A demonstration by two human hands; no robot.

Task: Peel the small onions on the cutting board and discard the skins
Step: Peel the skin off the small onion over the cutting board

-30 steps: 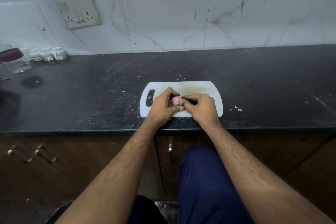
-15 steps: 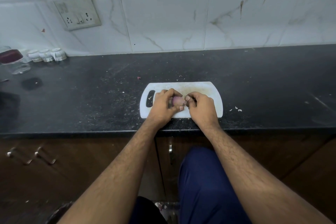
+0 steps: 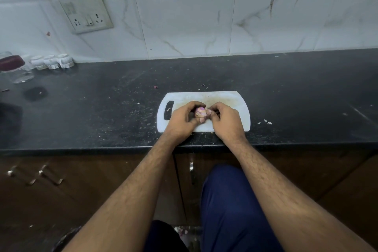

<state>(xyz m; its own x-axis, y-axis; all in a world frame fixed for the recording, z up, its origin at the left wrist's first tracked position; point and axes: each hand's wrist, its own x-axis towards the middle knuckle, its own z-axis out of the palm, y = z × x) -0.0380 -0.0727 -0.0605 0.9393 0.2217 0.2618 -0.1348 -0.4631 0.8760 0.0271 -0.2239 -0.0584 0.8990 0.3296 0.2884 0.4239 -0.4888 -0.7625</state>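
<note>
Small onion [image 3: 200, 112] pinched between left hand [image 3: 182, 119] and right hand [image 3: 226, 119] fingertips, above cutting board [image 3: 235, 98]

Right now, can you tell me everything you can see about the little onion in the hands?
The onion is small and round, pinkish purple and glossy on top, with a patch of dry tan skin clinging lower down. It is held just above the white cutting board, near its middle. The left hand cups it from one side and the right hand pinches at it from the other, so fingers hide much of it. I cannot tell whether it touches the board.
</note>
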